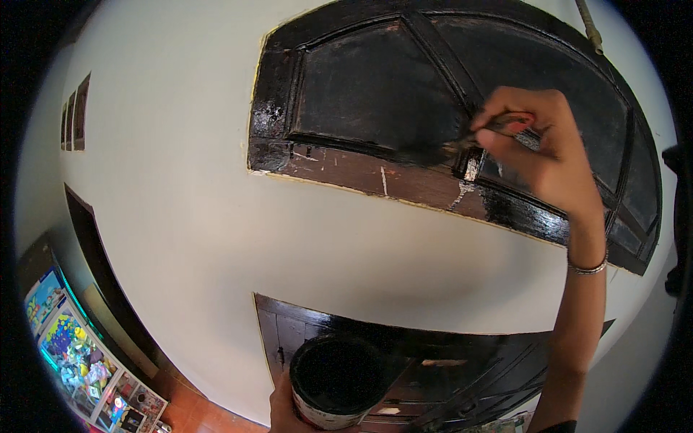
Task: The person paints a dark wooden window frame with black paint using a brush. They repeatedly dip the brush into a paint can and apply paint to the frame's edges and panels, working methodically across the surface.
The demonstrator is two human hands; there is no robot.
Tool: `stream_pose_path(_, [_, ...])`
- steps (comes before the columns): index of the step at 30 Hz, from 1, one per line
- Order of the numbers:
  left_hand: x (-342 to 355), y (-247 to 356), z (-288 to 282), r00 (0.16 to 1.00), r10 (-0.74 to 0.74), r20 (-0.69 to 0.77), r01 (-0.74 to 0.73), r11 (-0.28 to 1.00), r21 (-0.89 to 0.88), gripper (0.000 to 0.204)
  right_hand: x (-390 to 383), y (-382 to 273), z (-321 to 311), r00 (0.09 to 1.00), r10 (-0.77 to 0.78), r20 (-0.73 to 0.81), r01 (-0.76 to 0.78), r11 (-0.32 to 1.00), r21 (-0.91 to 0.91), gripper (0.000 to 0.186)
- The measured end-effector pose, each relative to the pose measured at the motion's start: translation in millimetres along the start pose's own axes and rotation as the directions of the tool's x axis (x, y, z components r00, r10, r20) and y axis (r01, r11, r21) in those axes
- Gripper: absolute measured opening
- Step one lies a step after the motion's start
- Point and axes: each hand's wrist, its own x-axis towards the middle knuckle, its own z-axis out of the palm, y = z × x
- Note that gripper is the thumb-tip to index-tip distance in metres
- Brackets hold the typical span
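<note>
My right hand (pixel 541 137), raised at the upper right with a bracelet on its wrist, pinches a paintbrush (pixel 514 124). The bristles, dark and partly blurred, are at the lower frame of an arched wooden panel (pixel 361 79), beside an upright bar. Much of the panel carries glossy black paint; a brown strip (pixel 346 172) with pale scratches shows along its bottom rail. At the lower middle, my left hand (pixel 283 408) is wrapped round a paint can (pixel 325 418), seen only in part. Dark paint (pixel 338 372) fills the view inside the can's rim.
A white wall (pixel 195 166) surrounds the panel, with yellowish tape-like edging. Below is a dark wooden door or shutter (pixel 426 361). A colourful glass-fronted machine (pixel 76 353) stands on reddish floor tiles (pixel 195 404) at lower left. A pipe-like rod (pixel 590 32) hangs at upper right.
</note>
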Motion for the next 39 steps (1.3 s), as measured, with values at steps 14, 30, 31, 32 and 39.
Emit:
stream_pose_path(14, [-4, -12, -1, 0.999, 0.02, 0.029, -0.022, 0.998, 0.063, 0.099, -12, 0, -21, 0.996, 0.084, 0.004, -0.084, 0.996, 0.011, 0.007])
stream_pose_path(30, [-3, -12, 0, 0.999, -0.023, 0.044, 0.021, 0.999, 0.042, 0.099, -30, 10, -37, 0.992, 0.063, 0.108, -0.056, 0.996, -0.072, 0.024])
stream_pose_path(31, [-2, -12, 0, 0.999, -0.021, 0.05, 0.019, 0.999, 0.042, 0.099, -30, 10, -34, 0.991, 0.063, 0.119, -0.049, 0.992, -0.114, 0.023])
stream_pose_path(32, [-2, -12, 0, 0.998, -0.019, 0.058, 0.017, 0.999, 0.033, 0.099, -30, 7, -34, 0.987, 0.047, 0.151, -0.029, 0.992, -0.121, 0.022])
stream_pose_path(39, [-3, -12, 0, 0.999, -0.002, 0.034, 0.001, 0.999, 0.036, 0.099, -29, -9, -40, 0.987, 0.138, 0.085, -0.136, 0.99, -0.024, 0.026])
